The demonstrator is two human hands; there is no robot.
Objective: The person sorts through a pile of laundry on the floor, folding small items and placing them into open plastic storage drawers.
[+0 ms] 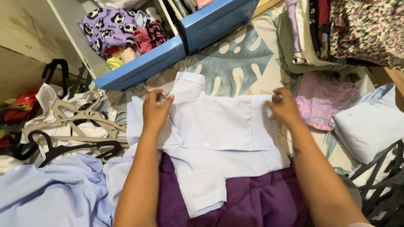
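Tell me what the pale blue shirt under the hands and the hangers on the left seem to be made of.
Shirt: thin woven cloth, probably cotton or a blend; matte, creased, with small buttons. Hangers: apparently moulded plastic, beige and black, with smooth rigid bars.

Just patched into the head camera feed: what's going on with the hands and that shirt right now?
A person is handling a pale blue shirt spread flat over a purple blanket. The left hand pinches its edge near the collar, and the right hand grips the opposite edge. One side panel with buttons is folded across the middle. Clothes hangers lie to the left, another folded pale shirt to the right, and open blue drawers of clothes sit beyond.
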